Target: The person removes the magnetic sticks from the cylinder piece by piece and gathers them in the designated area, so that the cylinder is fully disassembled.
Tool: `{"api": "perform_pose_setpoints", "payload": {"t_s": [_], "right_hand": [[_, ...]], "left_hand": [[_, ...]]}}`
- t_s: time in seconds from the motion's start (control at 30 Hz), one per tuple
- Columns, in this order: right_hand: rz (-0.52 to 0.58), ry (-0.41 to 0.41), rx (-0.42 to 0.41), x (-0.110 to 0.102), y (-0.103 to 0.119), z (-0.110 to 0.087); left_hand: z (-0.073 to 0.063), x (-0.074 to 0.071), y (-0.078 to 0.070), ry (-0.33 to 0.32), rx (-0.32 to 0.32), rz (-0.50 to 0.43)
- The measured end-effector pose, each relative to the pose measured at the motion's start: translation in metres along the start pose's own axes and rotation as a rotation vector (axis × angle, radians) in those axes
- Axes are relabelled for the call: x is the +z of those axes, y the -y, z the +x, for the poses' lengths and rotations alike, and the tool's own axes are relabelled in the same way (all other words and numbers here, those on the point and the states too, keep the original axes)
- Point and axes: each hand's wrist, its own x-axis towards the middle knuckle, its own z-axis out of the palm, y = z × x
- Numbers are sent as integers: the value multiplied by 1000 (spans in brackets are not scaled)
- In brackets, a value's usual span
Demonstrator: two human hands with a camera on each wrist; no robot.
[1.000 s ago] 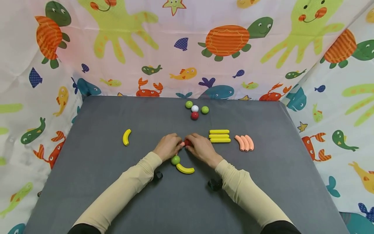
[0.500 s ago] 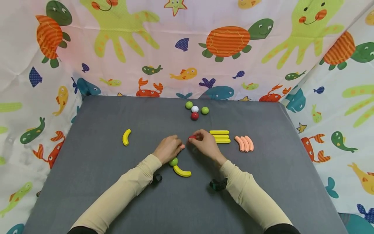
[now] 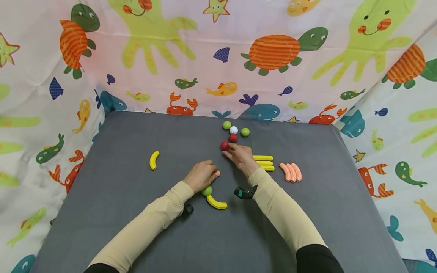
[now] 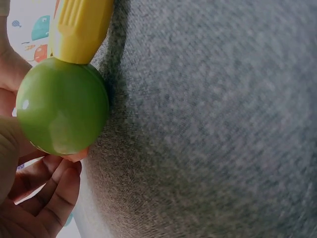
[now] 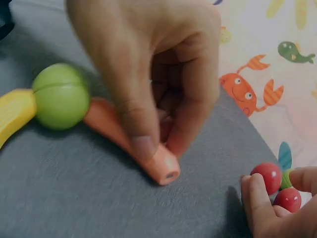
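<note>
In the head view my left hand (image 3: 200, 176) pinches a curved pink toy tube (image 3: 217, 173) near its free end. The right wrist view shows that tube (image 5: 111, 124) joined to a green ball (image 5: 60, 96), with a curved yellow piece (image 5: 15, 111) on the ball's other side. My right hand (image 3: 241, 157) is farther back, its fingers spread beside a red ball (image 3: 224, 145). A gap shows between one fingertip and this ball in the right wrist view. The left wrist view shows the green ball (image 4: 62, 106) large, hiding part of the left fingers.
Behind the right hand stand another red ball (image 3: 233, 138), a white ball (image 3: 233, 130) and two green balls. Straight yellow sticks (image 3: 264, 163) and curved pink tubes (image 3: 291, 173) lie right, a curved yellow piece (image 3: 154, 160) left. A patterned curtain (image 3: 218, 76) borders the grey table (image 3: 136, 212).
My right hand has taken the red ball away from the pink tube's end and back toward the other balls, and its fingers have parted. My left hand still holds the tube.
</note>
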Motion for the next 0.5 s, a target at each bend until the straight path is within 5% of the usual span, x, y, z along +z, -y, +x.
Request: {"api": "perform_pose_setpoints", "payload": {"t_s": [0.1,0.2,0.37,0.5], "right_hand": [[-66,28,-35,-8,-6,-7],[-297,98,-126,-18,-15,-25],[-867,205,-438,-46,-40,-65],[-1139,219,-723,-65,-60,-93]], "left_hand": [[0,3,-1,4,7,-2],[0,4,-1,9,6,-9],[-6,-4,2,15,-26,-33],[-23,-18,2,-5,-4,-32]]}}
